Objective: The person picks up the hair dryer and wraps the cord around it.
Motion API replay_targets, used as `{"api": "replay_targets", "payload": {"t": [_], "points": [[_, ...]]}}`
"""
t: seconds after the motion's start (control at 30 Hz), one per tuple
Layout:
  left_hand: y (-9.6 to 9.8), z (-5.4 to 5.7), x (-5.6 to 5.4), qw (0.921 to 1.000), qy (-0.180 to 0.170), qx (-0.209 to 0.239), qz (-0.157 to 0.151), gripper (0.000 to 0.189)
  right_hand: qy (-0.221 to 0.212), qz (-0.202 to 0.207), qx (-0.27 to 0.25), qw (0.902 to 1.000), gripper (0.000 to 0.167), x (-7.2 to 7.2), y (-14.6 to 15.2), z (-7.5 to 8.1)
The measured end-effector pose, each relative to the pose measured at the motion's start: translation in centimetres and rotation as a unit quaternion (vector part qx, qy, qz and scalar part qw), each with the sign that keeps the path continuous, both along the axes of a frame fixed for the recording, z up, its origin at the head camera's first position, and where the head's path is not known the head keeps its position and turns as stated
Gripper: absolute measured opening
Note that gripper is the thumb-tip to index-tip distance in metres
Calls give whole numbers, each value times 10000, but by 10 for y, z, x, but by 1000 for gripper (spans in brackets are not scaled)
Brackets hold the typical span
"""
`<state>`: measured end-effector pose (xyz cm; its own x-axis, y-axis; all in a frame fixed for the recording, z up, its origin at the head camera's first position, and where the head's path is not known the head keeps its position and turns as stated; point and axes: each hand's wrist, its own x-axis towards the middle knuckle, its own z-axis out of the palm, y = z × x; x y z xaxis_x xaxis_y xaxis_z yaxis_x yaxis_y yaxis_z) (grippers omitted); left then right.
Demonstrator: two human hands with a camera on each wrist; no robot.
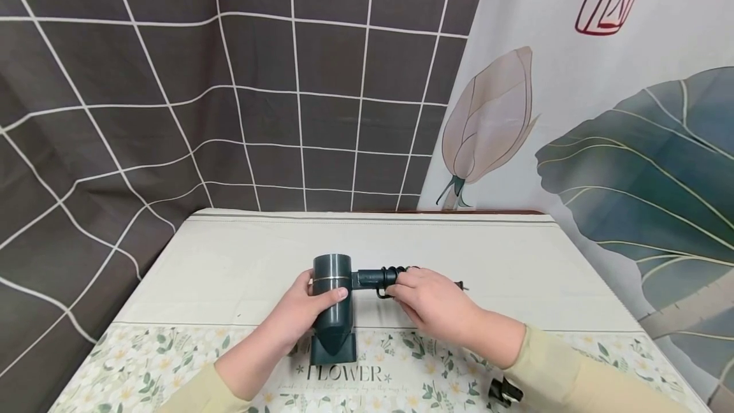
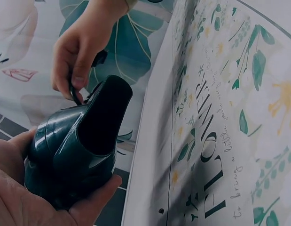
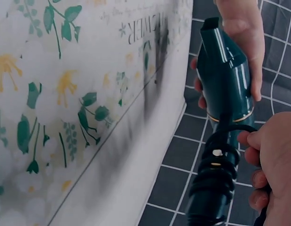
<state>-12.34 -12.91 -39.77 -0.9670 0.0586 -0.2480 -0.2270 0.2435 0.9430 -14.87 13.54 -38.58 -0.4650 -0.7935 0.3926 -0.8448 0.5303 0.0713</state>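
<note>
A dark green hair dryer (image 1: 332, 311) with a thin gold ring is held over the table, its flat nozzle (image 1: 334, 350) toward the front edge. My left hand (image 1: 299, 311) grips the barrel, thumb lying across it. The handle (image 1: 369, 279) points right, and a black cord (image 3: 212, 182) is wound around it in several loops. At the handle, my right hand (image 1: 432, 303) pinches a stretch of that cord, as the right wrist view shows with a loop (image 3: 237, 127) running into the fingers. Part of the handle is hidden behind the right hand in the head view.
The table (image 1: 258, 253) has a pale cloth with a floral band and the word FLOWER along the front. Below my right forearm is a small glossy black object (image 1: 506, 392), its kind unclear. A dark grid curtain (image 1: 258, 81) and a leaf-printed curtain (image 1: 648, 164) hang behind.
</note>
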Motion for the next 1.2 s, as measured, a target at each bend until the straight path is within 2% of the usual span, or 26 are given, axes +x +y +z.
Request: {"api": "replay_targets", "payload": {"t": [0.2,0.43,0.63,0.87,1.0,1.2], "points": [[-1,1,1,9997,45,-141,-179,97,302,187,-35,9994,15,-4,2,4],[-2,0,3,9968,95,-701,-359,98,566,471,-328,9967,10,-12,4,9],[-3,2,5,9960,-19,-726,-524,96,683,667,-394,9947,9,-19,7,13],[-8,6,8,9954,-45,-452,-844,88,519,890,-413,9938,20,-28,13,15],[-12,6,8,9935,15,-351,-1086,85,368,961,-431,9938,18,-34,15,16],[-16,5,8,9882,91,-142,-1522,84,-111,894,-686,9936,17,-45,21,15]]}}
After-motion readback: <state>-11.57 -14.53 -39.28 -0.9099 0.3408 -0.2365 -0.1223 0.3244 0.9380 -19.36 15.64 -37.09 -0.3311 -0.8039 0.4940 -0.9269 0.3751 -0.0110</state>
